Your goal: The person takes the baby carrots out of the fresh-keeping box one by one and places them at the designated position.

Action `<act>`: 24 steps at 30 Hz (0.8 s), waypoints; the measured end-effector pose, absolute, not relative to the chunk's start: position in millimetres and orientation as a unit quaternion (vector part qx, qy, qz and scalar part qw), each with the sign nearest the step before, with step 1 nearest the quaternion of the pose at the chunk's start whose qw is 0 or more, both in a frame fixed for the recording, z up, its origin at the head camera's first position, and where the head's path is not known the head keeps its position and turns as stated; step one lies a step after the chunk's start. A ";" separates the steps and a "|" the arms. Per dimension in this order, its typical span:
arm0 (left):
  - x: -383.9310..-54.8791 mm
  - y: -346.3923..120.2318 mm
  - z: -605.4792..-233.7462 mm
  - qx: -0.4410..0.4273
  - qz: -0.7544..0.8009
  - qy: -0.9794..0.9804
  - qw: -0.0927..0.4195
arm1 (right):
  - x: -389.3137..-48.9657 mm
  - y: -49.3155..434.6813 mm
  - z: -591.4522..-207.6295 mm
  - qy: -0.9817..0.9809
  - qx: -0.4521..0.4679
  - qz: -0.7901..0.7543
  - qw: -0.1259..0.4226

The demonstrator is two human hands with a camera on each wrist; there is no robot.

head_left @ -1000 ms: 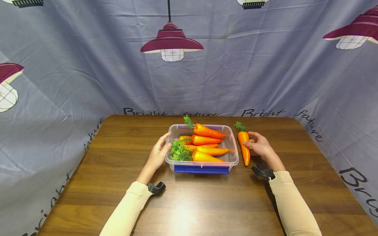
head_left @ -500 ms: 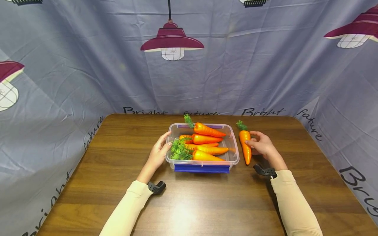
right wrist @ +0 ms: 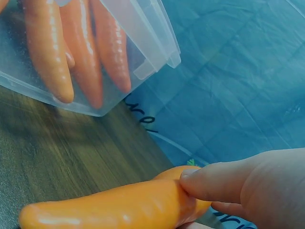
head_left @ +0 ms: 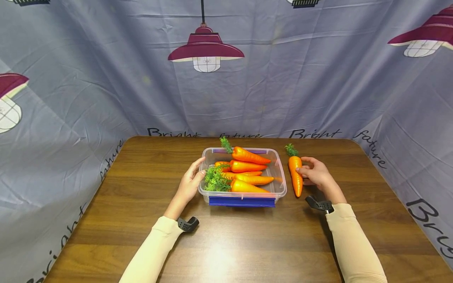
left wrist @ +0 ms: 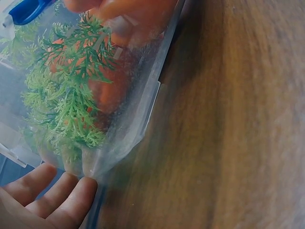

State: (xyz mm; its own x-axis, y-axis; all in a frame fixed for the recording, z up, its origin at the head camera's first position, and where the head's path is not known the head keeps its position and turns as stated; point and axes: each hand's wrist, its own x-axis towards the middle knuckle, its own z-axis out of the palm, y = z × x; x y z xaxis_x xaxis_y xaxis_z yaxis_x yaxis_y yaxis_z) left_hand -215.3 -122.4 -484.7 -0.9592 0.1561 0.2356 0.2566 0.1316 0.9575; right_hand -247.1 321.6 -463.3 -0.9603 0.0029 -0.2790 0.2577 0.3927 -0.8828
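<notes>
My right hand (head_left: 316, 173) pinches an orange carrot (head_left: 295, 177) with a leafy green top (head_left: 291, 149), just right of the box. The thumb lies over its upper side in the right wrist view, and the pointed end of the carrot (right wrist: 109, 207) faces away from the hand. My left hand (head_left: 189, 181) rests against the left end of a clear plastic box (head_left: 242, 195), fingers extended. In the left wrist view, fingertips (left wrist: 86, 187) touch the outer wall; the thumb is out of that view. Several carrots (head_left: 247, 167) lie in the box, their green tops (head_left: 216, 179) bunched mostly at the left.
The lidless box has a blue clip flap (head_left: 242, 201) on its front side and stands on a brown wooden table (head_left: 226, 239). A grey-blue curtain (head_left: 283, 98) printed with red lamps and lettering closes off the back and sides.
The right hand and its carrot have shifted slightly to the right, a little farther from the box. The left hand and the box stay where they were.
</notes>
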 end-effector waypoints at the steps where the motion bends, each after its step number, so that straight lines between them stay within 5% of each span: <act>1: -215.4 -122.4 -484.8 -0.138 -0.644 -0.751 0.039 | -247.3 321.8 -463.9 0.826 0.078 -0.545 0.116; 24: -214.2 -122.4 -484.9 -0.141 -0.641 -0.753 0.043 | -245.5 328.1 -463.4 0.818 0.069 -0.556 0.127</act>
State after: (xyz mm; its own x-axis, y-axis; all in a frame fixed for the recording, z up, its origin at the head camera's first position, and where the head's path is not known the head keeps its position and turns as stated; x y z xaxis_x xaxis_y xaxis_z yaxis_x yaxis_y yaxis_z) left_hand -214.2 -122.4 -484.9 -0.9565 0.1568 0.2459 0.2677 0.1373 0.9537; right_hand -245.5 328.1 -463.4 -0.9581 -0.0283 -0.2852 0.2548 0.3714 -0.8928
